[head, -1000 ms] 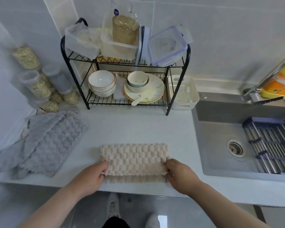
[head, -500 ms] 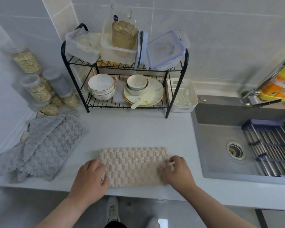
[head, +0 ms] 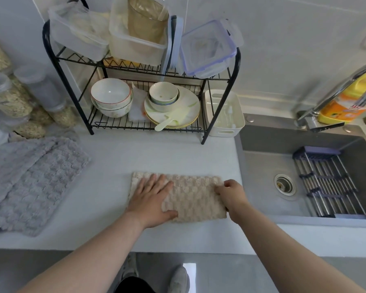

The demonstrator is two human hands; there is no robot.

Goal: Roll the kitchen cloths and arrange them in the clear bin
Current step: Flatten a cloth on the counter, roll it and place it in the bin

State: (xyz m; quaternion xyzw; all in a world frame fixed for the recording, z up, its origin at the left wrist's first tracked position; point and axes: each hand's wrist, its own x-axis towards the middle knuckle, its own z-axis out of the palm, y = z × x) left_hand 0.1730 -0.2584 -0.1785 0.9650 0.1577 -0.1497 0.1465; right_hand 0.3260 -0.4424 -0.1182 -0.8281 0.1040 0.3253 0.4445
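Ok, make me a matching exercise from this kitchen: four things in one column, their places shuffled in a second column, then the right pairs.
Things
1. beige cloth
2. grey cloths
3. bowls
4. yellow bottle

Places
A. behind the tap
B. lower shelf of the black rack
C. left end of the counter
D. counter front, left hand flat on it, right hand gripping its right edge

Pairs: 1-D, 2-C, 3-B, 4-A
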